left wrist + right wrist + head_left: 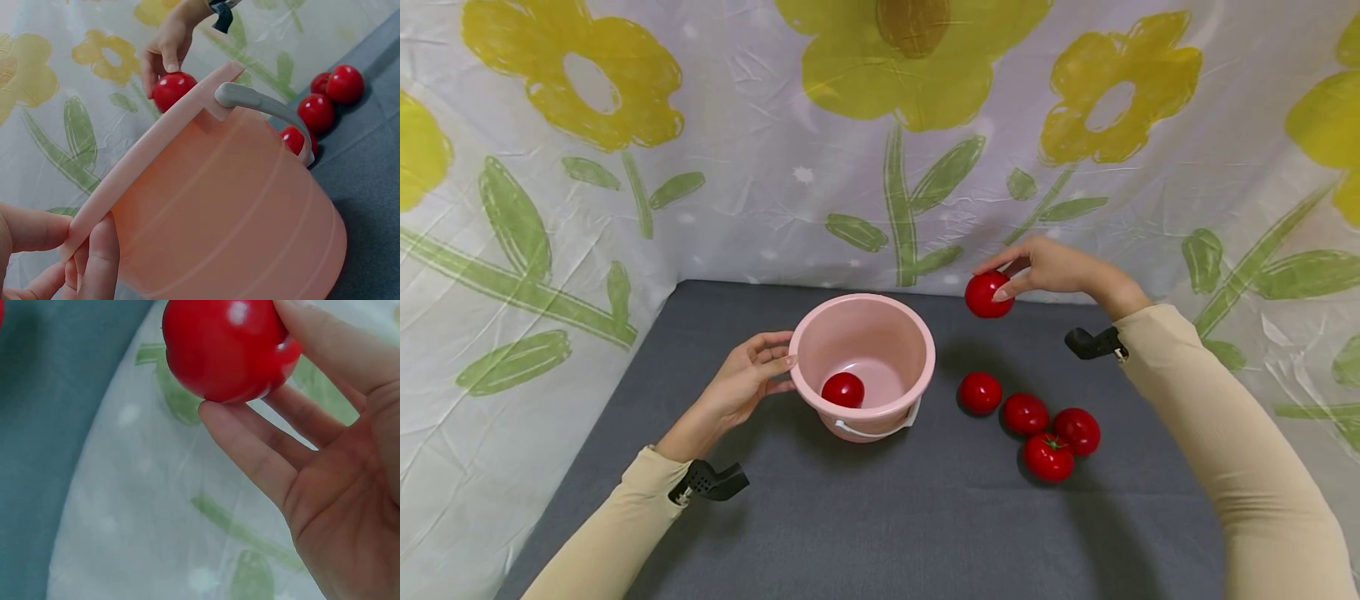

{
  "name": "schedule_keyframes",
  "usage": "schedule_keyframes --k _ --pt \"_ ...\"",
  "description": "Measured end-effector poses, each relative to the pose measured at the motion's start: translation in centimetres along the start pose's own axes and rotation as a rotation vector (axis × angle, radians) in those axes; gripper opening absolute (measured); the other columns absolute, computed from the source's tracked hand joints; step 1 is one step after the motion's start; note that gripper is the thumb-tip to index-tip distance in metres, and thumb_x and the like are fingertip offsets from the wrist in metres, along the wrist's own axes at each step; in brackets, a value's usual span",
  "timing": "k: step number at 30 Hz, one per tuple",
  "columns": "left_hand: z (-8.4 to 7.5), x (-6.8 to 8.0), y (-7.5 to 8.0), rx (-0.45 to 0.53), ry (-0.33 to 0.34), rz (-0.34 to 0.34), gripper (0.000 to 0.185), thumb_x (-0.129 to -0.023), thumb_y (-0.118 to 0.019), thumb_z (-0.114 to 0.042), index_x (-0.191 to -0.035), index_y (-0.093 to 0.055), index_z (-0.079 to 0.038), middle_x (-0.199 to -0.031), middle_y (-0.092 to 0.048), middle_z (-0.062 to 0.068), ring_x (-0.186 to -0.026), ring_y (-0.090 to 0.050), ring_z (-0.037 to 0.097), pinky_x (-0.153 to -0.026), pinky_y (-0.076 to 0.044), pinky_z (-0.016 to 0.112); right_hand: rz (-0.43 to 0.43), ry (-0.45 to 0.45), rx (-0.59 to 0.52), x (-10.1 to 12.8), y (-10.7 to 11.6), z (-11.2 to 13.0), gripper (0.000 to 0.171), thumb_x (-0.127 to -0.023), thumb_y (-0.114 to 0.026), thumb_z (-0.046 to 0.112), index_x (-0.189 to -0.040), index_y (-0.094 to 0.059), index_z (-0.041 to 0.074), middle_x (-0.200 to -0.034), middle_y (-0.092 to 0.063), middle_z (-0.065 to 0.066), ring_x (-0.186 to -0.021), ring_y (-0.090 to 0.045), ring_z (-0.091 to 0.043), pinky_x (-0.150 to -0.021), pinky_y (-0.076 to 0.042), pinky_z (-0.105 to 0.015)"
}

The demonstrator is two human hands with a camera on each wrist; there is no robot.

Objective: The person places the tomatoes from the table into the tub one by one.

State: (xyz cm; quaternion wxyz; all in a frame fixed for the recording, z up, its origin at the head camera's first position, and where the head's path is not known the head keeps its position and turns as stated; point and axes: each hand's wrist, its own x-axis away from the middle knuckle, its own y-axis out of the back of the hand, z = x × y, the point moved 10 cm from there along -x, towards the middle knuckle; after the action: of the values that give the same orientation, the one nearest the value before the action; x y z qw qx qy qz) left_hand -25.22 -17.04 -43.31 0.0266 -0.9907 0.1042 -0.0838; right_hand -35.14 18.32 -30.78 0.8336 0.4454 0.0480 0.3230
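Note:
A pink bucket [867,298] stands on the grey table, with one red tomato [842,389] lying inside it. My left hand [781,360] pinches the bucket's left rim; the left wrist view shows its fingers [94,250] on the rim of the bucket [237,212] below the pale handle [262,103]. My right hand [1000,279] holds another red tomato [988,293] in the air, to the right of the bucket and behind it. In the right wrist view, that tomato [225,347] sits between the thumb and fingers [262,456].
Several more red tomatoes [1026,413] lie in a cluster on the grey table [880,517] to the right of the bucket. A white sheet with yellow flowers [850,167] hangs behind the table and along both sides.

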Motion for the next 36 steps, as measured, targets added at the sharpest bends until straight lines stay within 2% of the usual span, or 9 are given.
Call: schedule_keyframes --k 6,19,25,36 --pt "-0.1 0.1 0.0 -0.007 0.004 -0.001 0.055 -0.094 -0.064 -0.006 -0.141 -0.036 0.003 -0.111 -0.059 0.003 -0.089 -0.069 0.01 -0.075 -0.061 0.026 0.009 0.015 0.034 -0.5 0.5 1.9 0.046 -0.087 -0.076 0.018 -0.132 -0.065 0.015 -0.128 -0.067 -0.011 -0.116 -0.063 -0.029 -0.083 -0.058 -0.031" --pt "-0.1 0.2 0.0 -0.012 0.01 0.004 0.053 -0.095 -0.064 -0.006 -0.14 -0.037 0.001 -0.109 -0.06 0.001 -0.089 -0.069 0.01 -0.075 -0.061 0.026 0.077 0.074 0.011 -2.1 0.0 6.3 0.045 -0.088 -0.074 0.015 -0.132 -0.065 0.014 -0.13 -0.066 -0.012 -0.118 -0.063 -0.029 -0.088 -0.059 -0.039" --pt "0.0 0.1 0.0 -0.007 0.011 0.003 0.052 -0.095 -0.064 -0.006 -0.14 -0.038 0.0 -0.109 -0.061 0.001 -0.089 -0.069 0.01 -0.076 -0.061 0.027 0.102 0.118 0.003 -3.0 -0.4 8.5 0.043 -0.088 -0.074 0.011 -0.13 -0.066 0.017 -0.129 -0.067 -0.008 -0.115 -0.066 -0.026 -0.088 -0.059 -0.036" --pt "0.1 0.0 0.0 -0.008 0.007 0.008 0.051 -0.095 -0.063 -0.005 -0.139 -0.038 0.0 -0.109 -0.061 0.002 -0.089 -0.069 0.01 -0.076 -0.061 0.027 0.143 0.158 -0.004 -5.1 -2.3 11.4 0.044 -0.087 -0.077 0.016 -0.13 -0.067 0.018 -0.128 -0.068 -0.005 -0.111 -0.069 -0.023 -0.09 -0.059 -0.036"
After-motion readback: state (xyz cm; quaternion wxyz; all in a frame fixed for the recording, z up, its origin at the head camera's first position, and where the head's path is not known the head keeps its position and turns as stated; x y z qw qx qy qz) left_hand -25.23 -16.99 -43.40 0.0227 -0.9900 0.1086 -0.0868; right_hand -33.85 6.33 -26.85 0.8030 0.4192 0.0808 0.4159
